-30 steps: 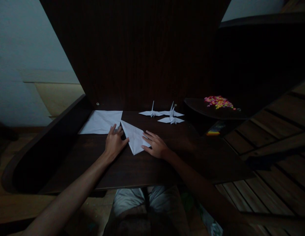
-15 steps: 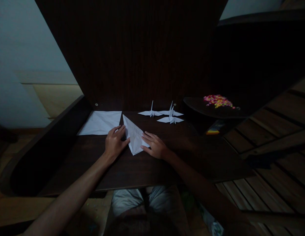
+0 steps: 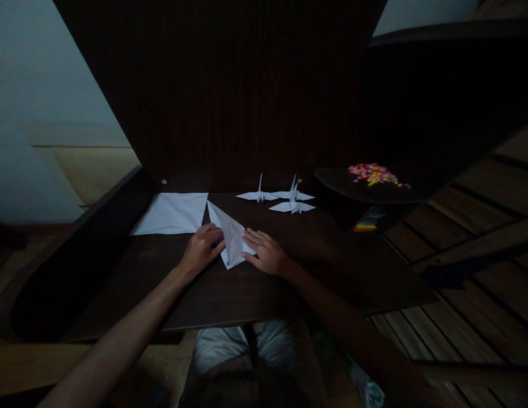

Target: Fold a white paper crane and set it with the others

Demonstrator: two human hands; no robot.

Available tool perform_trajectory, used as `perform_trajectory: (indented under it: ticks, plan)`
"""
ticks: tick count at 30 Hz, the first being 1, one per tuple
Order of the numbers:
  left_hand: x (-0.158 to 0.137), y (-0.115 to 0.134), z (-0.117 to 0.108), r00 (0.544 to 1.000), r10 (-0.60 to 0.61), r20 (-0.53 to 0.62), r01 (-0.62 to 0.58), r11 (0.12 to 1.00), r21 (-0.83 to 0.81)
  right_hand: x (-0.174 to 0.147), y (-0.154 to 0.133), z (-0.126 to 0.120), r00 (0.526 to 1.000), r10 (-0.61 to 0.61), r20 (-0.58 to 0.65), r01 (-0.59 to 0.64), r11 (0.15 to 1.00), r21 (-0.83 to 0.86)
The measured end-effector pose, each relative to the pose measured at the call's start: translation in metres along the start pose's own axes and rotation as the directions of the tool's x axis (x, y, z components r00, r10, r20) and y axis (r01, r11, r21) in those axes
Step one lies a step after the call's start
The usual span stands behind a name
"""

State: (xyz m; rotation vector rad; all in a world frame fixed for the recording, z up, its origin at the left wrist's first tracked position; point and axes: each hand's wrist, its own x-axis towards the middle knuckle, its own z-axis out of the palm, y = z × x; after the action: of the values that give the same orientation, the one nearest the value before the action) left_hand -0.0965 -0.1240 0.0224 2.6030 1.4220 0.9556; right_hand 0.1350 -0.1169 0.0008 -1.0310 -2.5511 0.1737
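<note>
A white folded paper (image 3: 233, 238), pointed at its far left end, lies on the dark wooden desk between my hands. My left hand (image 3: 201, 247) is closed at its left edge, fingers curled and thumb against the sheet, and that edge looks slightly raised. Across the paper's right side my right hand (image 3: 266, 250) rests open, fingers stretched out flat and covering that corner. To the left, a white paper sheet (image 3: 172, 212) with crease lines lies flat. Behind the folded paper stand three white origami cranes, including a left crane (image 3: 260, 196) and a front crane (image 3: 294, 208).
A dark upright panel (image 3: 229, 102) closes off the desk's back. On the right, a raised shelf (image 3: 332, 184) bears a heap of small colourful pieces (image 3: 374, 174). Under it sits a yellow-edged item (image 3: 366, 226). A side board (image 3: 72, 258) bounds the left.
My left fingers have curled in closer around the paper's left edge, which now looks lifted. My right hand keeps nearly the same place on the sheet. The view has shifted slightly.
</note>
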Motion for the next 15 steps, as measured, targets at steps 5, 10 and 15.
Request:
perform_trajectory:
  ticks: [5,10,15]
  plan:
    - [0.0011,0.0027,0.0034,0.969,0.071,0.235,-0.045,0.993,-0.113,-0.0006,0.0003,0.0003,1.0,0.004,-0.014,-0.004,1.0,0.007]
    - [0.0007,0.0024,0.005,0.941,0.079,0.329,-0.052,0.994,-0.092,-0.0002,-0.0021,0.0021,0.998,0.046,-0.034,-0.045,0.999,0.013]
    - [0.0011,-0.0005,0.0036,0.925,0.085,0.37,-0.058,0.995,-0.084,0.0023,-0.0073,0.004,0.991,0.111,-0.079,-0.111,0.994,0.007]
